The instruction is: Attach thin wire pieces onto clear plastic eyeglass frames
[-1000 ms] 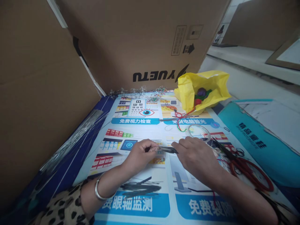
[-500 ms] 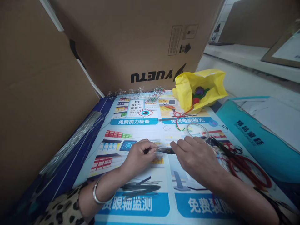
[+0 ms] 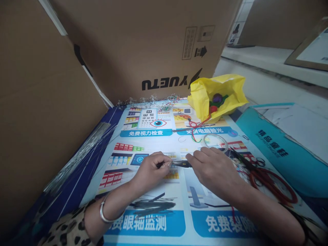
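Near the middle of the printed sheet [image 3: 151,143], my left hand [image 3: 156,167] pinches a small piece of thin wire; its exact shape is too small to make out. My right hand [image 3: 212,165] is wrapped around a pair of pliers [image 3: 182,164], handles hidden in the palm. The metal jaws point left and meet the wire at my left fingertips. To the right of my right hand lie red-handled scissors [image 3: 263,177], beside tangled threads. A clear tape ring [image 3: 216,141] rests just beyond my right knuckles.
A yellow bag [image 3: 217,97] holding coloured yarn stands at the back right. Wire pieces [image 3: 153,100] line the cardboard box [image 3: 133,44]. Straight wires [image 3: 79,157] lie at left, dark strips [image 3: 153,205] in front. A teal box [image 3: 271,147] sits at right.
Both hands keep nearly the same place and hold, with the pliers still at my left fingertips. The whole view has shifted very slightly.
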Motion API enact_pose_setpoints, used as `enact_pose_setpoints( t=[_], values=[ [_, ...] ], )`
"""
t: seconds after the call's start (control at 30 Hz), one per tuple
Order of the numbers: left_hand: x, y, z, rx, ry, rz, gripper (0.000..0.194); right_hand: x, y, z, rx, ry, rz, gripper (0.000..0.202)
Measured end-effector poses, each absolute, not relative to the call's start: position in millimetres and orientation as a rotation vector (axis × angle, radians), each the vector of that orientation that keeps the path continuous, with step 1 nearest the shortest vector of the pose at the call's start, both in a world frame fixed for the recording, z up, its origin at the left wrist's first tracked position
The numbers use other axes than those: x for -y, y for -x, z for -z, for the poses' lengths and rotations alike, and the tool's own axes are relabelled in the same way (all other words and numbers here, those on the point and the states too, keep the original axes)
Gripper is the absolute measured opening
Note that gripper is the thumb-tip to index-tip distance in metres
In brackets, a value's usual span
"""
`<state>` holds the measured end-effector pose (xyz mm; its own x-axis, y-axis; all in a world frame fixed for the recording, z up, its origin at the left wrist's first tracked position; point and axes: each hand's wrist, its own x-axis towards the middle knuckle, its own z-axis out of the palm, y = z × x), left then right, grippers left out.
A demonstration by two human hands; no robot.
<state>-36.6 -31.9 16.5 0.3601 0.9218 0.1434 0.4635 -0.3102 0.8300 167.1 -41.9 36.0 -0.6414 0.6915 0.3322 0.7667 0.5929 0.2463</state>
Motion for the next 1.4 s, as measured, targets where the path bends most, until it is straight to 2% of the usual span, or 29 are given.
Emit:
enact_pose_setpoints(
  t=[0.93,1.4],
  values=[
    [27,45,-25,-1.011,-2.017,-0.725,0.017,40,-170,-36,2.707,1.340,0.193,0.015],
    [22,49,-20,-0.999,-1.563,-0.582,0.013,32,-170,-24,2.694,1.380,-0.210,0.019]
  ],
)
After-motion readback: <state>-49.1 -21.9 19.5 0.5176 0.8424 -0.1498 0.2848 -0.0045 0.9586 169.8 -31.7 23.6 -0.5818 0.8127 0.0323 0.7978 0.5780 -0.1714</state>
